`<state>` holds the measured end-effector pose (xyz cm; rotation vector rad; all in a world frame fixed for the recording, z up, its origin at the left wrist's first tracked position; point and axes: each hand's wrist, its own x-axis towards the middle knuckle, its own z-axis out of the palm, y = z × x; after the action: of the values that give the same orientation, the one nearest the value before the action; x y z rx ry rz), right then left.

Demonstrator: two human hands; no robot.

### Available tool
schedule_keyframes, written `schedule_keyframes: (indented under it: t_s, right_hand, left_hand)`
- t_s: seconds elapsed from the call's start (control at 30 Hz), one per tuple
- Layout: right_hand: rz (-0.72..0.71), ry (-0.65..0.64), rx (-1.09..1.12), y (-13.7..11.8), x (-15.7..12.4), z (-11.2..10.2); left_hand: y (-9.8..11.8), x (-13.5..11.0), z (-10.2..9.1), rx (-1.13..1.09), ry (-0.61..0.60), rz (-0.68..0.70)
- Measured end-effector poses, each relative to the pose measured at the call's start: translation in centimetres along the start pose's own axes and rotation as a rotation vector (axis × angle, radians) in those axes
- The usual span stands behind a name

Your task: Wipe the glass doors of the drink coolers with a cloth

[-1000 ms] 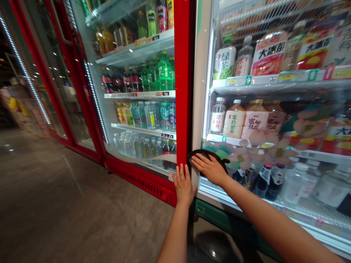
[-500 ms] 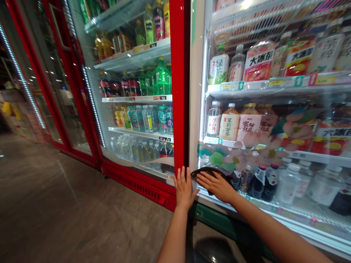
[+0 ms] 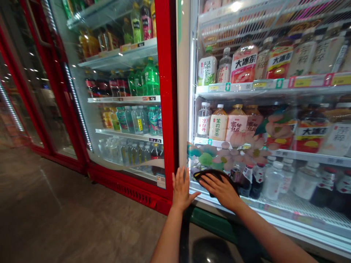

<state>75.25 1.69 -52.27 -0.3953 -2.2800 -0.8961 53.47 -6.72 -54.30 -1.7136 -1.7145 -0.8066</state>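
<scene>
My left hand [image 3: 181, 190] lies with its fingers up and spread against the lower left edge of the white-framed cooler door [image 3: 183, 109]; it holds nothing. Under my right hand [image 3: 223, 190] is a black cloth [image 3: 205, 173], its rim showing a thin yellowish line. That hand keeps the cloth against the lower glass, with flat fingers over it and part of the cloth hidden. A pink flower decal [image 3: 225, 157] sits on the glass just above. Behind the pane stand dark bottles [image 3: 257, 179] and clear bottles [image 3: 272, 180].
At left stands a red-framed cooler [image 3: 168, 109] with shelves of drinks, including green bottles [image 3: 151, 76]. A dark green base [image 3: 211, 221] runs below the right cooler. Brown floor [image 3: 55, 204] spreads at lower left, and a dark rounded object [image 3: 216, 250] is at the bottom.
The view has shifted right. My right hand and the cloth have slid right across the glass, below the decal. My left hand has moved slightly right relative to the red frame.
</scene>
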Motion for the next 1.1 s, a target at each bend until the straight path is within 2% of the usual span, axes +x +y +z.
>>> schedule_keyframes:
  t_s: [0.07, 0.13, 0.2, 0.27, 0.37, 0.43, 0.5, 0.53, 0.6, 0.7, 0.8, 0.9, 1.0, 1.1]
  right_hand:
    - [0.084, 0.041, -0.017, 1.6, 1.4, -1.2]
    - [0.263, 0.157, -0.049, 3.7, 2.2, -2.8]
    - [0.397, 0.287, -0.06, 5.0, 1.5, -3.9]
    - [0.438, 0.339, -0.041, 4.7, -0.5, -4.0]
    - [0.371, 0.248, -0.023, 2.7, -2.9, -3.0]
    - [0.254, 0.15, -0.028, 2.2, -2.8, -2.5]
    - [0.19, 0.088, -0.042, 3.1, -1.9, -2.9]
    - [0.213, 0.079, -0.055, 4.0, -1.5, -3.4]
    - [0.346, 0.107, -0.096, 5.8, -1.7, -4.4]
    - [0.539, 0.182, -0.153, 6.7, -5.1, -4.8]
    - [0.496, 0.177, -0.139, 5.2, -9.1, -3.7]
    - [0.365, 0.085, -0.112, 4.5, -9.6, -3.3]
    - [0.348, 0.039, -0.129, 6.6, -7.7, -5.0]
    - [0.486, 0.099, -0.201, 9.5, -8.0, -6.7]
  left_hand:
    - [0.5, 0.3, 0.0, 0.001, -0.006, 0.019]
    - [1.0, 0.8, 0.0, 0.002, -0.005, 0.03]
    - [1.6, 1.4, 0.0, 0.002, -0.002, 0.039]
    - [2.1, 1.8, 0.1, -0.002, 0.0, 0.057]
    - [2.9, 2.3, 0.2, -0.009, 0.007, 0.089]
    - [3.5, 2.6, 0.3, -0.012, 0.015, 0.105]
    - [4.1, 2.9, 0.4, -0.016, 0.021, 0.125]
    - [4.5, 3.1, 0.5, -0.019, 0.024, 0.138]
    - [5.1, 3.3, 0.6, -0.026, 0.026, 0.161]
    - [6.0, 3.6, 0.6, -0.036, 0.02, 0.188]
    - [6.7, 3.9, 0.6, -0.039, 0.022, 0.227]
    - [7.4, 4.3, 0.6, -0.032, 0.038, 0.247]
    - [8.5, 5.1, 0.5, -0.048, 0.039, 0.269]
    - [10.1, 6.1, 0.4, -0.079, 0.028, 0.291]
